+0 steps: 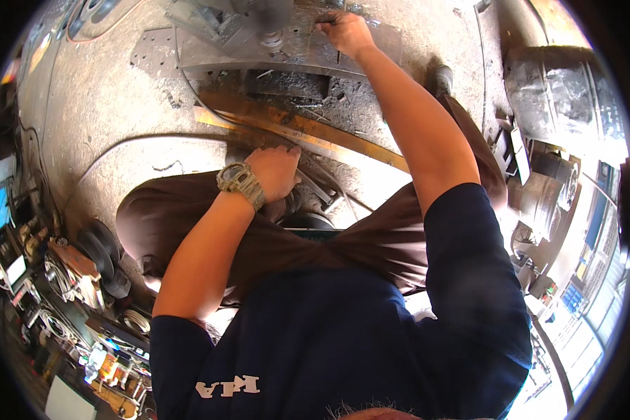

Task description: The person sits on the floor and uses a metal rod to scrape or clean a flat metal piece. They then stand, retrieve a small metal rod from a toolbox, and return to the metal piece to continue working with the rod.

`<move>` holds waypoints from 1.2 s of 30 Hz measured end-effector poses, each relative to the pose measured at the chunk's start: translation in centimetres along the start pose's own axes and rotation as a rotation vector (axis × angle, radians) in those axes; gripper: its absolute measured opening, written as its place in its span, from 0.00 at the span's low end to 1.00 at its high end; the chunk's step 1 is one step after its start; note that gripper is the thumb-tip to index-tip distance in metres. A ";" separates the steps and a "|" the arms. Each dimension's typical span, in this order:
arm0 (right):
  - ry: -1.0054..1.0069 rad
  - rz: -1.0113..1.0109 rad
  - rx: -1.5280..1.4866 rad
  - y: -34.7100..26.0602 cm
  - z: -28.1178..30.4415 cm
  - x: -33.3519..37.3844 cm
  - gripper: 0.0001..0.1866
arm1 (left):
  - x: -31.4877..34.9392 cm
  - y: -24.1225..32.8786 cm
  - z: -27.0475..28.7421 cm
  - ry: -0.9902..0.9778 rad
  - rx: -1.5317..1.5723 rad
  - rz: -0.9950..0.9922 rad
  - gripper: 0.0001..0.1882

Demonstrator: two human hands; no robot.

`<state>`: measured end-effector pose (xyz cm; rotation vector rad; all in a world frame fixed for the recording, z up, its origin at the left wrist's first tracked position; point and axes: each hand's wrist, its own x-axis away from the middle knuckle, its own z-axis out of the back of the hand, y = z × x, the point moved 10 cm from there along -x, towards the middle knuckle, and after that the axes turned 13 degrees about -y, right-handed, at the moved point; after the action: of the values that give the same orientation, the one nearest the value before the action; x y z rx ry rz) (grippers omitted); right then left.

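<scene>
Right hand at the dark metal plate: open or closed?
Closed, it seems: the right hand is curled around a small dark piece, whose end shows at its left.

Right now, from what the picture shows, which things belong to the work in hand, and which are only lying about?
Seemingly in use:
small dark object in the right hand
dark flat metal plate beneath that hand
grey metal machine beside that hand

Seemingly lying about:
large shiny silver cylinder at right
black round discs at left
</scene>
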<state>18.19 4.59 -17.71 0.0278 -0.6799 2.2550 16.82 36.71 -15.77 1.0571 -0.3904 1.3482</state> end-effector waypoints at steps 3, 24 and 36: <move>0.010 -0.012 -0.148 1.8 -1.6 -1.1 0.15 | -0.5 0.9 1.5 0.074 0.038 -0.053 0.34; 0.029 0.014 0.065 1.3 -2.8 -2.2 0.15 | -1.3 0.8 2.0 0.131 0.027 -0.099 0.34; 0.042 0.011 0.065 1.0 -2.9 -2.2 0.15 | -1.1 0.9 2.2 0.161 0.023 -0.127 0.34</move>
<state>19.59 3.91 -21.20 0.0085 -0.5864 2.2811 16.42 34.17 -15.12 0.9684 -0.1856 1.3161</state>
